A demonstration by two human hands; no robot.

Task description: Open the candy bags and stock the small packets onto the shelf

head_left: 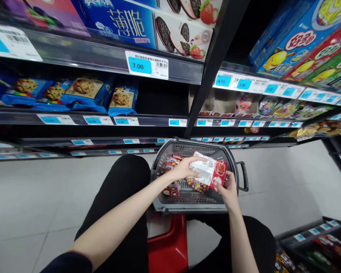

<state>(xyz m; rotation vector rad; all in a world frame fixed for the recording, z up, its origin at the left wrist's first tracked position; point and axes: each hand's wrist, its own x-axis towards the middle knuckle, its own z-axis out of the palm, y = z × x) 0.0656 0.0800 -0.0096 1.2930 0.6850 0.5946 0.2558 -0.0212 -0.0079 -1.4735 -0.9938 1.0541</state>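
Note:
Over the grey shopping basket (193, 206) I hold a red and white snack packet (206, 170) with both hands. My left hand (187, 168) grips its left end, thumb and fingers on opposite edges. At its red right end my right hand (229, 185) pinches the lower corner. Beneath the packet, several red snack packets (172, 163) lie at the basket's left side, and a colourful packet (197, 185) shows partly under the held one. The basket's black handle (243, 176) sticks out on the right.
A red stool (169, 246) stands between my legs. Ahead is a shelf (165, 120) with blue cookie bags (122, 99) and a blue Oreo box (122, 22). A dark upright post (213, 53) divides the shelving. Another low shelf (309, 233) is at lower right.

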